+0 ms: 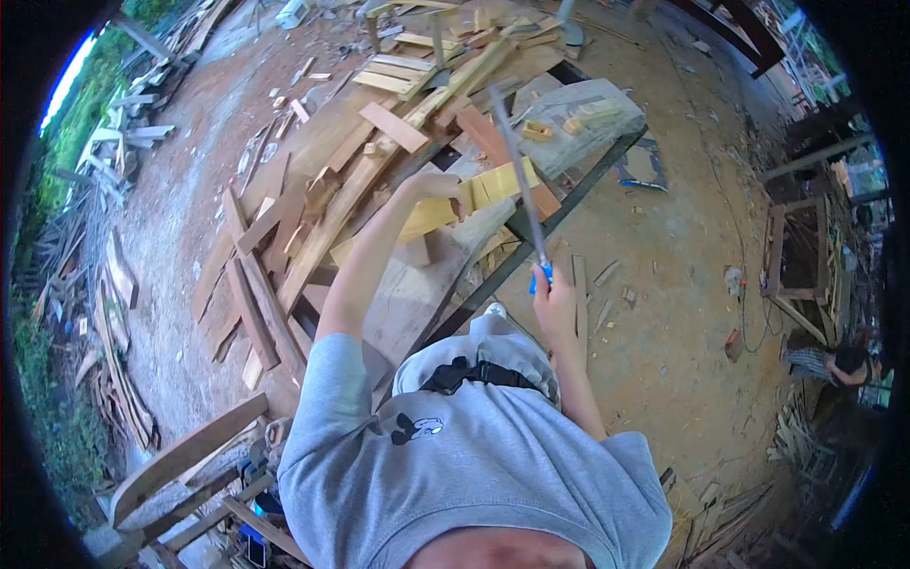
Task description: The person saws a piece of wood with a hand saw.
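My right hand [555, 302] is closed around the blue handle of a handsaw [518, 171]. Its long narrow blade points forward, away from me, and passes over the end of a yellow wooden board [500, 184] in this view. My left hand [444, 188] is bent over that board, fingers curled down around its edge to the left of the blade. Beneath the board is a worn grey workbench [592, 114]. A reddish wooden plank [482, 136] lies just beyond the board, partly covered by the blade.
Long planks and offcuts [327, 223] are heaped to the left and ahead. Small wood blocks [537, 131] sit on the far bench end. A torn dark sheet [643, 166] lies on the ground [682, 284] to the right. Another person [844, 365] is at the far right.
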Demonstrator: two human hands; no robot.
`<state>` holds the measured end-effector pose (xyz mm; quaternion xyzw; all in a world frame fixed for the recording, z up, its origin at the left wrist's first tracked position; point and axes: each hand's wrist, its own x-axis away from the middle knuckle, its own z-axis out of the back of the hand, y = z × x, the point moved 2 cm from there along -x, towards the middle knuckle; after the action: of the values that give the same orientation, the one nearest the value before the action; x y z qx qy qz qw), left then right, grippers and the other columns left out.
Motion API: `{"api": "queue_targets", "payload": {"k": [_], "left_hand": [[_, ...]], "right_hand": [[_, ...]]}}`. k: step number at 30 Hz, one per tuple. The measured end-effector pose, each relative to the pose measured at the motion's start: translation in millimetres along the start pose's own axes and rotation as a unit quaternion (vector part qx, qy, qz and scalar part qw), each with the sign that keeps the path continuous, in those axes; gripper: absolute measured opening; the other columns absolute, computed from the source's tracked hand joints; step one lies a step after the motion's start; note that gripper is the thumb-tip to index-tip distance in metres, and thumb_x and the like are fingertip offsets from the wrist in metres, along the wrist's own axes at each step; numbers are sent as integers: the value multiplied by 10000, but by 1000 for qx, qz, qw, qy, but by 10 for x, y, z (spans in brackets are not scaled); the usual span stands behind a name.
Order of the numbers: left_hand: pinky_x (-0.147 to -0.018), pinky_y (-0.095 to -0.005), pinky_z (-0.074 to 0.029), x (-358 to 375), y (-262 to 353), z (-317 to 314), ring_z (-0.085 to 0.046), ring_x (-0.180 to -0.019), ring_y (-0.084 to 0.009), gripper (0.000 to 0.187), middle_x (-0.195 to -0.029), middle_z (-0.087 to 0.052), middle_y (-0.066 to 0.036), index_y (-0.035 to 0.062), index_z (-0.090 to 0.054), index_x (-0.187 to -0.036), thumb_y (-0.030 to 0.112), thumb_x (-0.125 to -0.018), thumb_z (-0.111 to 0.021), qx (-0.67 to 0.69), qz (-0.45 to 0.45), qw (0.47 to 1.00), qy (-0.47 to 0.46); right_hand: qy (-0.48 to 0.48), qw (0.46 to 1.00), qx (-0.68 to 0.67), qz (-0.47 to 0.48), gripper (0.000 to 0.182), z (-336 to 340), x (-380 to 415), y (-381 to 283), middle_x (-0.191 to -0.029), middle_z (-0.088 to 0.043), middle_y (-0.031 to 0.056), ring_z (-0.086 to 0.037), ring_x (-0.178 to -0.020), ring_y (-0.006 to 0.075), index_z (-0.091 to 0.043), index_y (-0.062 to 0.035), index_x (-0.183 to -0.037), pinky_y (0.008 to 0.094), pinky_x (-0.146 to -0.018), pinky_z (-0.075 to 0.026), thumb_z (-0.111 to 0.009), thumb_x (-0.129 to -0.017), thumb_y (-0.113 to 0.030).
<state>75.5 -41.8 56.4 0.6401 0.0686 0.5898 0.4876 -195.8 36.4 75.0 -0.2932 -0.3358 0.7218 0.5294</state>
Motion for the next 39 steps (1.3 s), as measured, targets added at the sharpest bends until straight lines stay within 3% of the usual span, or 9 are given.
{"api": "queue_targets", "payload": {"k": [6, 9, 12, 14, 15, 17, 27, 33, 39], "left_hand": [[-598, -292, -465, -775, -315, -11, -602, -643, -183, 280, -732, -627, -98, -9, -620, -784, 189, -585, -618, 7, -5, 994, -107], [-624, -292, -461, -881, -445, -18, -599, -685, -182, 315, -767, -625, -111, 9, -626, -803, 256, -608, -622, -19, -16, 999, -28], [-655, -295, -450, -929, -524, -10, -585, -777, -200, 387, -864, -614, -102, 6, -596, -880, 299, -630, -633, -117, -140, 979, 91], [-680, -332, -460, -494, -190, -169, -581, -813, -246, 503, -941, -589, -131, 2, -522, -979, 338, -627, -650, -272, -105, 918, 267], [-680, -332, -460, -479, -219, -297, -581, -813, -246, 503, -941, -589, -131, 2, -522, -979, 338, -627, -650, -271, -102, 920, 265], [-686, -370, -464, -454, -251, -461, -579, -836, -279, 722, -926, -574, -138, 38, -410, -1134, 404, -569, -670, -427, -115, 811, 384], [-633, -400, -462, -547, -313, -455, -582, -785, -305, 533, -893, -575, -138, 59, -420, -980, 311, -574, -656, -330, -60, 869, 364], [-625, -396, -466, -524, -307, -452, -590, -747, -302, 519, -814, -594, -133, 62, -441, -1000, 320, -594, -636, -338, -65, 873, 346], [-626, -390, -469, -515, -285, -455, -593, -737, -298, 539, -808, -598, -139, 55, -449, -1012, 331, -592, -642, -339, -94, 852, 387]], "right_hand": [[-57, 990, 126, -35, 304, -243, -32, 480, -594, -544, 179, -543, -537, 344, -535, -31, -789, 424, -466, -389, -447, -857, -314], [-49, 988, 146, -14, 301, -345, -73, 554, -602, -551, 187, -554, -563, 353, -543, -29, -796, 446, -490, -409, -439, -854, -306], [-56, 989, 134, 2, 294, -416, -129, 603, -612, -558, 190, -552, -569, 364, -552, -30, -804, 448, -503, -422, -433, -855, -294], [-101, 982, 159, -14, 302, -481, -158, 645, -647, -567, 200, -560, -597, 365, -549, -30, -805, 453, -522, -430, -414, -862, -295], [-105, 982, 158, -16, 302, -496, -165, 625, -647, -567, 200, -560, -597, 365, -549, -30, -805, 453, -522, -430, -414, -862, -295], [-158, 971, 173, -54, 285, -541, -182, 582, -676, -580, 201, -575, -627, 362, -521, -16, -817, 452, -548, -447, -386, -875, -261], [-177, 963, 195, -58, 278, -656, -174, 576, -695, -581, 215, -570, -657, 383, -499, -15, -852, 472, -575, -440, -367, -879, -258], [-207, 937, 241, -143, 283, -290, 123, 400, -722, -572, 221, -557, -680, 392, -523, -20, -881, 472, -594, -432, -381, -875, -264], [-163, 966, 187, -70, 262, -819, -634, 362, -732, -560, 243, -552, -735, 392, -525, 5, -838, 463, -592, -427, -398, -866, -222]]}}
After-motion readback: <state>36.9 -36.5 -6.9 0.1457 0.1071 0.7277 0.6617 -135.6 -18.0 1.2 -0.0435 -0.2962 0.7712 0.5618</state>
